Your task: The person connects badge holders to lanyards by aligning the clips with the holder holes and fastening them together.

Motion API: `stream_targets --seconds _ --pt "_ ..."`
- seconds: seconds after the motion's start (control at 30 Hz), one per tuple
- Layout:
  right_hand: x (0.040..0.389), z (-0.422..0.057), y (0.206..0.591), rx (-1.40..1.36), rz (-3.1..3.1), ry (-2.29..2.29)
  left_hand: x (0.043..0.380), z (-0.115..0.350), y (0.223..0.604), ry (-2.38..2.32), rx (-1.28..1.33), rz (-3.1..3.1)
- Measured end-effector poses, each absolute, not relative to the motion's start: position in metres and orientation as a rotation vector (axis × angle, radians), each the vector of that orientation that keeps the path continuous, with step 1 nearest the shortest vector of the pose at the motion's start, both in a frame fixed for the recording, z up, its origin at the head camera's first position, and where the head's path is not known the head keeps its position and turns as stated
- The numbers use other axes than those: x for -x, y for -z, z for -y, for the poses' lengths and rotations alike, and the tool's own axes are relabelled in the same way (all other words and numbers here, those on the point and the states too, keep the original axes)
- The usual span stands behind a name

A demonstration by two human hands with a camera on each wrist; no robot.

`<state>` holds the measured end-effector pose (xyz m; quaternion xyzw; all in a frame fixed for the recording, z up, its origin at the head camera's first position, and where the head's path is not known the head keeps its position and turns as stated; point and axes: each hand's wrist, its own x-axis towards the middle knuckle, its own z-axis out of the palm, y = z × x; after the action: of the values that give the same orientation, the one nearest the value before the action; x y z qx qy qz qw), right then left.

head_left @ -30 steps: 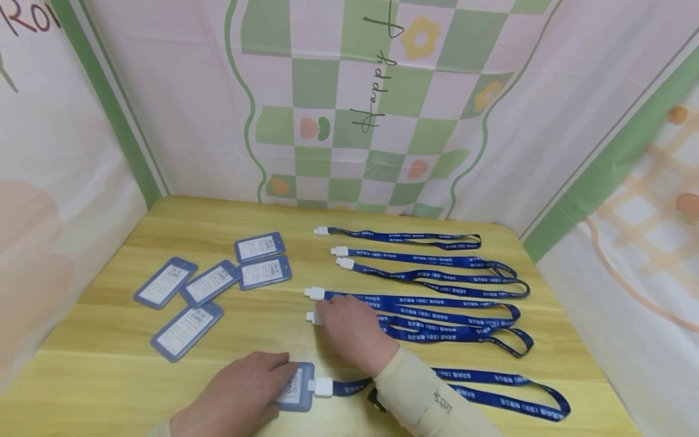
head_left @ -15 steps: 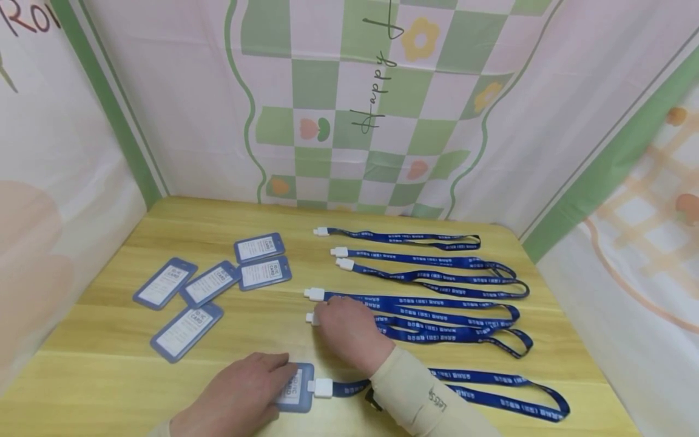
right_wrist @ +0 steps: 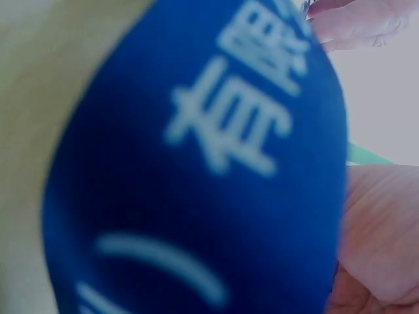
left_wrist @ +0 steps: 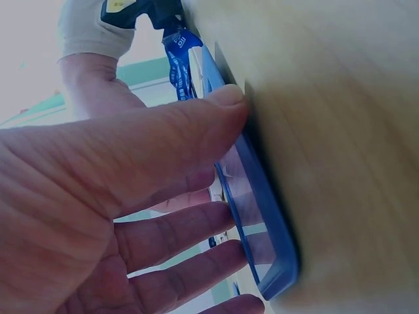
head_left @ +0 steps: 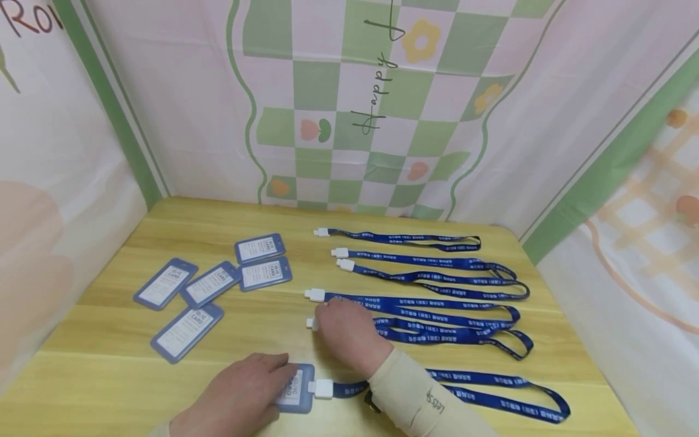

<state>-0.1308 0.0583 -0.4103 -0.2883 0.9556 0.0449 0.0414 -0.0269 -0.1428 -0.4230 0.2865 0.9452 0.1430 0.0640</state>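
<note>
My left hand (head_left: 235, 391) rests on a blue ID badge holder (head_left: 297, 397) at the table's near side. In the left wrist view, the thumb lies over one edge of the badge holder (left_wrist: 265, 216), and fairly straight fingers touch its clear face. A white clip (head_left: 324, 388) joins this holder to a blue lanyard (head_left: 508, 397), partly covered by my right sleeve. My right hand (head_left: 349, 337) grips another blue lanyard (head_left: 437, 335) just behind its white clip (head_left: 310, 324); its fingertips are hidden. Blurred blue strap (right_wrist: 196, 163) fills most of the right wrist view.
Several loose badge holders (head_left: 210, 284) lie at the left of the wooden table (head_left: 125, 370). More blue lanyards (head_left: 437, 276) stretch across its right half, clips pointing left. Printed cloth (head_left: 317, 85) hangs behind and at both sides.
My right hand has shifted slightly toward me, and the white clip beside its fingers has moved nearer with it. The left hand and its badge holder have stayed in place.
</note>
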Motion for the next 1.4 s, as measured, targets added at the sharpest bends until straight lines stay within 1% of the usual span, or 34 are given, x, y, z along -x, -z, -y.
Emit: stream_targets --seconds 0.9,1.4 --pt "0.124 -0.061 0.407 0.756 -2.878 -0.145 0.029 0.139 0.421 -0.468 -0.767 -2.826" --pt "0.119 -0.065 0.411 0.815 -2.918 -0.096 0.03 0.139 0.424 -0.431 -0.727 -2.808"
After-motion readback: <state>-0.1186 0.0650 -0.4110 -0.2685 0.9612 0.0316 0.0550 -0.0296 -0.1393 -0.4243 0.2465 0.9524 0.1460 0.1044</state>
